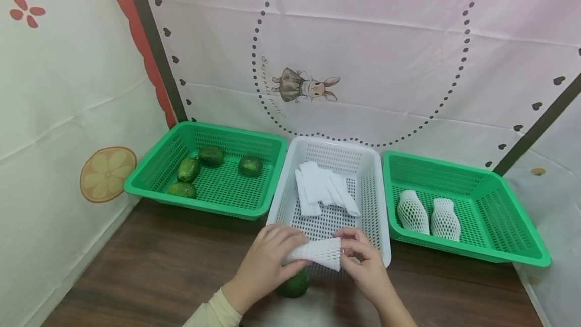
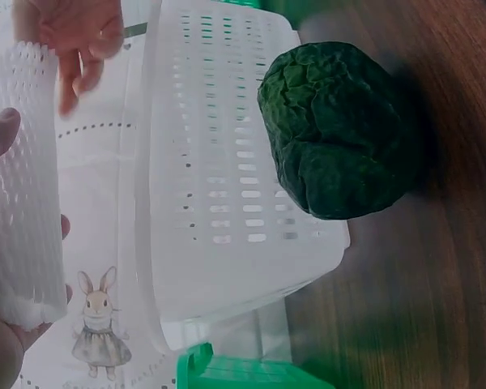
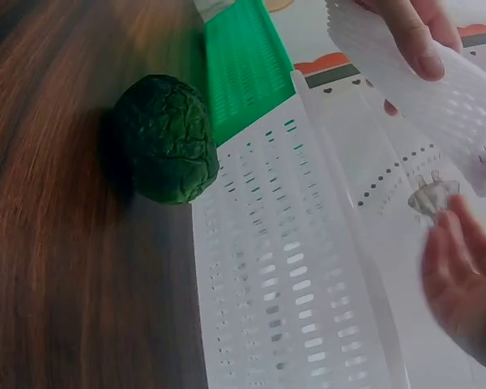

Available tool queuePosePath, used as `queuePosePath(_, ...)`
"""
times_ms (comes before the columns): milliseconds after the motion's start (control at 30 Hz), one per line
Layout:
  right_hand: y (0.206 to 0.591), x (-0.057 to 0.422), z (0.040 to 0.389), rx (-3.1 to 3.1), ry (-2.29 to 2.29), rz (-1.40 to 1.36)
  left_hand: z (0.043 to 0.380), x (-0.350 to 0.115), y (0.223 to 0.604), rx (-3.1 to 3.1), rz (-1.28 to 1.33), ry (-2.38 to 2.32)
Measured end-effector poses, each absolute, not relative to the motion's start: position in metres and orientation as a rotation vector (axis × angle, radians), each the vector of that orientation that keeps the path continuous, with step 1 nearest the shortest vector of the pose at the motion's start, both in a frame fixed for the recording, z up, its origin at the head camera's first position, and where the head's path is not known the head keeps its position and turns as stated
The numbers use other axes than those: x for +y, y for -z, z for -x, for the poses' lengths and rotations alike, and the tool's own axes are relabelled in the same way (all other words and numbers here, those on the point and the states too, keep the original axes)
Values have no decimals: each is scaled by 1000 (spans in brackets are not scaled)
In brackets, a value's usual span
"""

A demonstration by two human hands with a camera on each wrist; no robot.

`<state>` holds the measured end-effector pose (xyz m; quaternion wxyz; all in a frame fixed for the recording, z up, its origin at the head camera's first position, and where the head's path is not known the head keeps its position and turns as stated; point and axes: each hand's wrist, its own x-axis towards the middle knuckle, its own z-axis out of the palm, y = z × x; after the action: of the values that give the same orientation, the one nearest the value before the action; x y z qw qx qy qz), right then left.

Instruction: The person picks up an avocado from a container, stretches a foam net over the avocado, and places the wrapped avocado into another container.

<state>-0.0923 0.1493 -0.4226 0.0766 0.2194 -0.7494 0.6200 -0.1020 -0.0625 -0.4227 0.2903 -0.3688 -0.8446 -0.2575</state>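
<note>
My left hand (image 1: 274, 254) grips a white foam net sleeve (image 1: 320, 253) around its body, above the front of the white basket (image 1: 386, 246). Close to the sleeve's open right end is my right hand (image 1: 365, 266), its fingers loosely bent. A fingertip meets the sleeve's end in the right wrist view. Beneath the left hand, a dark green, wrinkled fruit like an avocado (image 2: 340, 130) sits on the table against the basket's front wall. More flat white foam sleeves (image 1: 324, 185) lie inside the white basket.
On the left, a green basket (image 1: 213, 206) holds several green fruits (image 1: 188, 169). A second green basket (image 1: 499, 256) at the right contains two fruits in foam nets (image 1: 413, 211). Behind the baskets hangs a printed cloth (image 1: 386, 74). The dark wooden table (image 1: 159, 266) extends in front.
</note>
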Motion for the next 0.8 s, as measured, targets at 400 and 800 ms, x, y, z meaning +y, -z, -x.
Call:
queuePosePath(400, 420, 134, 87, -2694, -2049, -350, 96, -64, 426, -2315, 1074, 594)
queuePosePath(800, 425, 126, 85, -2743, -1899, -830, 88, -82, 423, -2496, 1159, 616)
